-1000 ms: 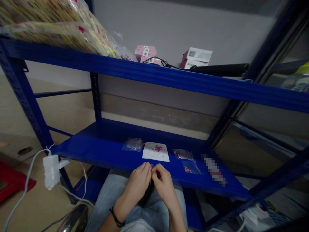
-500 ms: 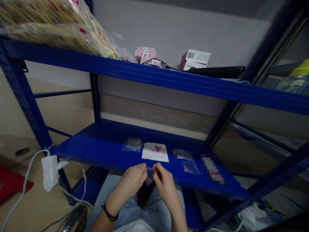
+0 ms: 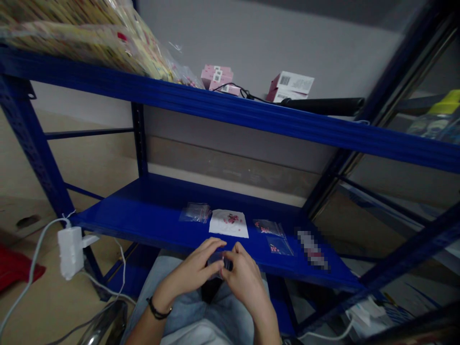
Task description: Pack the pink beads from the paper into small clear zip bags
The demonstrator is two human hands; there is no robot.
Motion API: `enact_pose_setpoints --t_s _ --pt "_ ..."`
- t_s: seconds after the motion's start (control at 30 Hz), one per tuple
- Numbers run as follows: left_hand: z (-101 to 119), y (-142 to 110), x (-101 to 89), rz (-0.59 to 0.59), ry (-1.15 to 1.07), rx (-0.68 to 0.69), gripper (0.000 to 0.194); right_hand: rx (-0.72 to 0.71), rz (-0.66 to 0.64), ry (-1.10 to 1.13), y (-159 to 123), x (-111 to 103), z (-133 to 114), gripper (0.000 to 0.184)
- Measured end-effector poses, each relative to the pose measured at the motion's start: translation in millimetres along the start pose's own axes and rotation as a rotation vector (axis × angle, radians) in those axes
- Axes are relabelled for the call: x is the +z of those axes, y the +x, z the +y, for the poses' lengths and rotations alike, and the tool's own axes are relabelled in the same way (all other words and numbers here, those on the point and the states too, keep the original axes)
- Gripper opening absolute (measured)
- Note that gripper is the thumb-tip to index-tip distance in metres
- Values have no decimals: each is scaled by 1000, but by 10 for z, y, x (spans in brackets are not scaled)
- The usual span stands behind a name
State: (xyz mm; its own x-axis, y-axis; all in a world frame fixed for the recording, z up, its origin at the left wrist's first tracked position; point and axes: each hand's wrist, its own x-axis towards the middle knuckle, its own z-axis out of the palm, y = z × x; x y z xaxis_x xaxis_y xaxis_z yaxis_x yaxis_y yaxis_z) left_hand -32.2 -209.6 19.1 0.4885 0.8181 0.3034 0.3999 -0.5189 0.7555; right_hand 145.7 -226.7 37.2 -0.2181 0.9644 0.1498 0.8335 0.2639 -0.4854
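Between my left hand (image 3: 192,270) and my right hand (image 3: 244,280) is a small transparent plastic bag (image 3: 217,262), pinched by the fingers of both and partly hidden by them. I cannot tell what is inside it. Both hands are above my jeans-clad lap (image 3: 187,287), just off the front edge of a blue steel shelf (image 3: 143,211). On that shelf lies a white paper sheet (image 3: 219,229) with a small heap of pink pieces (image 3: 231,218). Transparent bags lie to either side, one at left (image 3: 196,212) and two at right (image 3: 268,227) (image 3: 279,246), the latter two holding pink bits.
A pixelated item (image 3: 312,249) lies at the shelf's right. A white power adapter (image 3: 70,252) with cables hangs at the left end. The upper shelf (image 3: 230,105) holds pink boxes (image 3: 216,77), a white carton (image 3: 290,86), a black rod (image 3: 323,106) and a large plastic package (image 3: 97,43).
My hands have closed in around the small bag, which was more visible between them earlier. My fingers now cover most of it. The whole view has shifted slightly left and upward.
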Motion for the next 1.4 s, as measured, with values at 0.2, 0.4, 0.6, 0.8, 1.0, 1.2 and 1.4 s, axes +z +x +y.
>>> enact_pose_setpoints --t_s 0.2,0.4,0.6,0.8,1.0,1.2,1.4 --pt "-87 -38 152 16 -137 2 66 -4 0 182 41 -69 49 9" --pt "-143 49 84 134 -88 9 43 70 249 910 138 108 225 21" --pt "209 547 -123 25 460 236 37 328 392 1828 368 525 347 29" --pt "511 943 -15 -161 814 453 15 323 512 1779 524 613 402 21" --pt "512 906 -3 -159 788 474 12 276 504 1643 587 743 414 20" --pt "414 813 -284 -123 598 411 31 300 453 1802 675 682 555 20" --pt "-249 677 -452 -59 -194 98 53 355 720 1458 1322 -69 1148 27"
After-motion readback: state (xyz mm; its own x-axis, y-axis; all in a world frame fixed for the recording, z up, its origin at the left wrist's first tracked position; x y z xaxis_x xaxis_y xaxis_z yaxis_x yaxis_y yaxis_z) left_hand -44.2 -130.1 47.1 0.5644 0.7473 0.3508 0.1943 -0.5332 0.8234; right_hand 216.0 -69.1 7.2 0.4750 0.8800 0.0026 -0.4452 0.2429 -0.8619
